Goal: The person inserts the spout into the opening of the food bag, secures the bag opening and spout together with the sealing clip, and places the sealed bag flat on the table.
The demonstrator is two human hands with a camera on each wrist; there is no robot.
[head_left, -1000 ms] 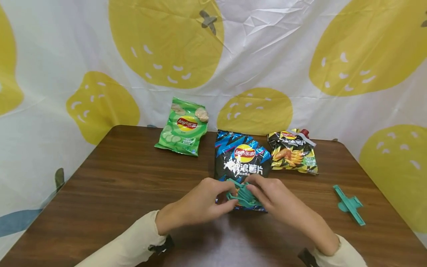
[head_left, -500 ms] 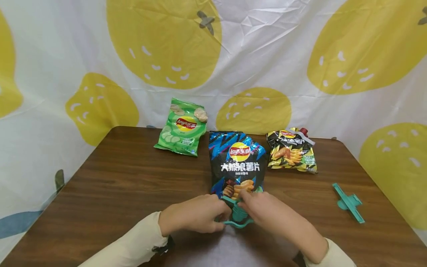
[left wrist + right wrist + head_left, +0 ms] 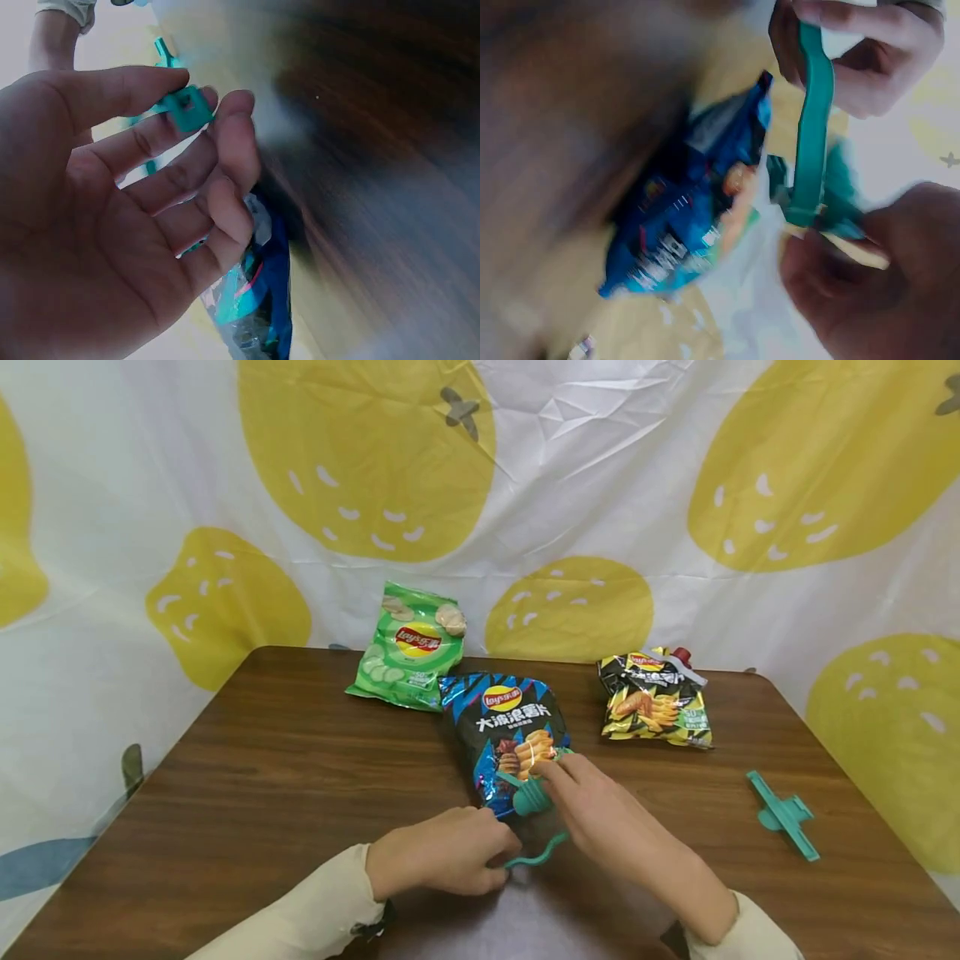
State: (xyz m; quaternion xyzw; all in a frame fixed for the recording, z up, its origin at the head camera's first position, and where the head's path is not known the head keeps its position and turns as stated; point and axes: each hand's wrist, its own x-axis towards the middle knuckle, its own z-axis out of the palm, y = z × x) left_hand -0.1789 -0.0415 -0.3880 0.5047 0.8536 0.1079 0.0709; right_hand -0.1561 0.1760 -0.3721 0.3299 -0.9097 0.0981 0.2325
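Note:
A teal bag clip [image 3: 532,797] is spread open in front of a blue and black chip bag [image 3: 517,735], which stands tilted on the table. My left hand [image 3: 450,852] pinches the end of the clip's wavy bar; in the left wrist view thumb and fingertips meet at its square teal end [image 3: 191,110]. My right hand [image 3: 611,818] pinches the clip's other end, and in the right wrist view its fingers lie by the hinge below the wavy bar [image 3: 814,135]. Whether the clip touches the bag's lower edge, I cannot tell.
A second teal clip [image 3: 783,817] lies at the right on the brown wooden table [image 3: 247,793]. Behind, a green chip bag [image 3: 412,647] leans against the lemon-print cloth [image 3: 570,510]. A black and yellow chip bag [image 3: 656,702] with a white and red clip [image 3: 681,662] is back right.
The chip bag has swung left and tilted, its top now close to the green bag. Both hands came nearer the table's front edge with the clip, whose wavy bar has separated from the other part.

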